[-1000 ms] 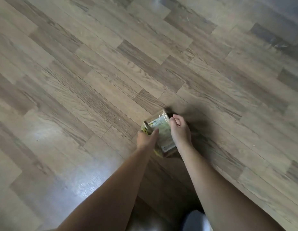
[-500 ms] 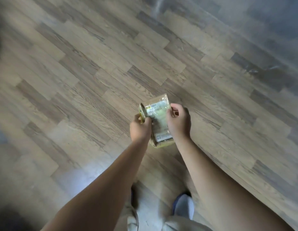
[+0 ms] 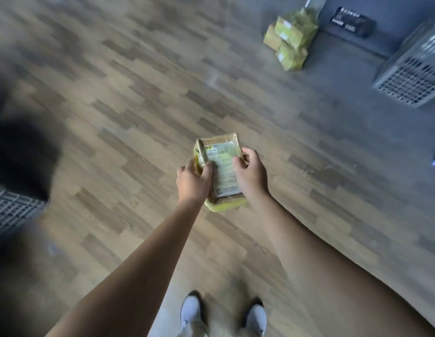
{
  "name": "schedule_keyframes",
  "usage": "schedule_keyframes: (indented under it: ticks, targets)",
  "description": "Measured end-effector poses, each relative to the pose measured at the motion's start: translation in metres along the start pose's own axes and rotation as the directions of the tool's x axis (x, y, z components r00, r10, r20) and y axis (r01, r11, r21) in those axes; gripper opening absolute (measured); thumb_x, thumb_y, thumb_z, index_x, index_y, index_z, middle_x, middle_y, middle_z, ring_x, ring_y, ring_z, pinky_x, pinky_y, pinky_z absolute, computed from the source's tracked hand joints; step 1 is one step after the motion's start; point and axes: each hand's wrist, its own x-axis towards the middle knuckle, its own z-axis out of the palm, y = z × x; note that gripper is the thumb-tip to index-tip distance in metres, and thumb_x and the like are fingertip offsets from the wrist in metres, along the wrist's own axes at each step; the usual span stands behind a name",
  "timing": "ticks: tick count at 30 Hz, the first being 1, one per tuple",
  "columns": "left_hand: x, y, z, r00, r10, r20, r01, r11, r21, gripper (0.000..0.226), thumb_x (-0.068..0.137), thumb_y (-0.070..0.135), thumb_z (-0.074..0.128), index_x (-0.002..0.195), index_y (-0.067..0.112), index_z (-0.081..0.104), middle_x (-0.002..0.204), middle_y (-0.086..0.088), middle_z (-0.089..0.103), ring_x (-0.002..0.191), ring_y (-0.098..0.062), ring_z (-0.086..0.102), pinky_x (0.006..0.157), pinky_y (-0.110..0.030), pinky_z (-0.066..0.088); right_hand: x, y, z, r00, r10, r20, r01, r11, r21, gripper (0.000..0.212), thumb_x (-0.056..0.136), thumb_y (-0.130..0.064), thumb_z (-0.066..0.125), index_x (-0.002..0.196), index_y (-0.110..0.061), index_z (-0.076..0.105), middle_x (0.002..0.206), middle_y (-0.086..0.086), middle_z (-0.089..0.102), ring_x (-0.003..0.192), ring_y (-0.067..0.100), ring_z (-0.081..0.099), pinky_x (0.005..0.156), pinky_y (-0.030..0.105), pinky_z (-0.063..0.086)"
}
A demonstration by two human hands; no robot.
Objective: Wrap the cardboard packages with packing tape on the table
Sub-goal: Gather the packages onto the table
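Note:
A small cardboard package [image 3: 221,161] with yellow tape edges and a white label on top is held in the air above the wooden floor, in front of me. My left hand [image 3: 193,182] grips its left side with the thumb on the label. My right hand [image 3: 250,175] grips its right side, fingers curled over the top edge. No table or tape roll is in view.
A pile of similar yellow-wrapped packages [image 3: 290,36] lies on the floor at the far right. A grey slatted crate [image 3: 413,76] stands at the right edge, another grey basket [image 3: 12,210] at the left. A dark box [image 3: 351,21] sits at the back. My shoes [image 3: 191,312] are below.
Both hands have lifted the package off the floor and carried it up. My view has risen and swung, so the package pile and crates now show.

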Motion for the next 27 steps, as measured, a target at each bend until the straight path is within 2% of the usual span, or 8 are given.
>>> schedule_keyframes:
  ticks: [3,7,12,16,19,21,23,27]
  targets:
    - [0.005,0.050,-0.031,0.996,0.091,0.005,-0.091,0.996,-0.005,0.051,0.087,0.045,0.063,0.130,0.019,0.054,0.109,-0.003,0.041,0.117,-0.028,0.046,0.107,-0.042,0.036,0.003,-0.058,-0.014,0.999,0.004,-0.037,-0.004,1.000,0.008,0.032,0.095,-0.031,0.051,0.126,-0.023,0.053,0.117,0.000,0.064,0.102,0.023,0.062,0.088,0.039,0.051]
    - [0.018,0.107,-0.055,0.985,0.175,0.013,-0.175,0.985,-0.014,0.057,0.085,0.044,0.066,0.134,0.019,0.050,0.118,-0.007,0.043,0.121,-0.026,0.039,0.109,-0.042,0.033,0.017,-0.118,-0.033,0.994,-0.054,-0.094,0.058,0.997,0.040,0.030,0.094,-0.030,0.053,0.124,-0.023,0.053,0.116,-0.001,0.064,0.100,0.021,0.062,0.085,0.034,0.051]
    - [0.053,0.167,-0.049,0.968,0.249,0.020,-0.249,0.968,-0.024,0.052,0.087,0.038,0.063,0.133,0.021,0.049,0.111,-0.005,0.041,0.119,-0.029,0.043,0.109,-0.042,0.033,0.064,-0.159,-0.058,0.987,-0.072,-0.143,0.081,0.995,0.062,0.029,0.094,-0.031,0.053,0.122,-0.024,0.053,0.113,0.001,0.064,0.096,0.024,0.063,0.082,0.035,0.052]
    - [0.101,0.217,-0.024,0.958,0.282,0.047,-0.280,0.959,-0.034,0.045,0.083,0.042,0.062,0.122,0.021,0.055,0.105,0.000,0.041,0.117,-0.029,0.047,0.107,-0.045,0.037,0.127,-0.181,-0.082,0.985,-0.069,-0.159,0.083,0.993,0.084,0.030,0.094,-0.032,0.052,0.123,-0.026,0.052,0.108,0.001,0.065,0.093,0.025,0.064,0.082,0.038,0.053]
    - [0.144,0.266,-0.002,0.960,0.281,0.010,-0.280,0.958,-0.067,0.045,0.065,0.055,0.059,0.099,0.027,0.048,0.103,-0.002,0.053,0.110,-0.028,0.054,0.100,-0.045,0.044,0.184,-0.204,-0.102,0.985,-0.082,-0.151,0.100,0.988,0.120,0.031,0.094,-0.034,0.053,0.124,-0.026,0.052,0.107,0.001,0.065,0.093,0.024,0.063,0.080,0.037,0.054]
    - [0.171,0.298,0.009,0.961,0.277,-0.017,-0.277,0.959,-0.051,0.046,0.062,0.056,0.055,0.088,0.019,0.048,0.103,-0.007,0.060,0.106,-0.029,0.056,0.095,-0.046,0.047,0.221,-0.221,-0.115,0.986,-0.085,-0.142,0.104,0.985,0.134,0.032,0.094,-0.034,0.053,0.125,-0.026,0.051,0.106,0.000,0.064,0.092,0.023,0.063,0.078,0.036,0.054]
    - [0.199,0.325,0.020,0.954,0.301,-0.017,-0.301,0.953,-0.023,0.047,0.063,0.057,0.053,0.083,0.015,0.058,0.094,-0.007,0.064,0.104,-0.029,0.057,0.092,-0.046,0.049,0.255,-0.236,-0.126,0.986,-0.091,-0.141,0.112,0.983,0.146,0.032,0.095,-0.034,0.052,0.126,-0.025,0.050,0.105,-0.001,0.063,0.092,0.022,0.063,0.079,0.036,0.054]
    - [0.255,0.369,0.038,0.954,0.301,-0.018,-0.301,0.953,-0.046,0.044,0.062,0.057,0.055,0.082,0.019,0.061,0.092,-0.009,0.065,0.102,-0.028,0.058,0.089,-0.045,0.051,0.321,-0.265,-0.136,0.986,-0.095,-0.134,0.114,0.984,0.141,0.032,0.095,-0.034,0.051,0.125,-0.025,0.049,0.102,-0.003,0.060,0.092,0.022,0.062,0.081,0.037,0.053]
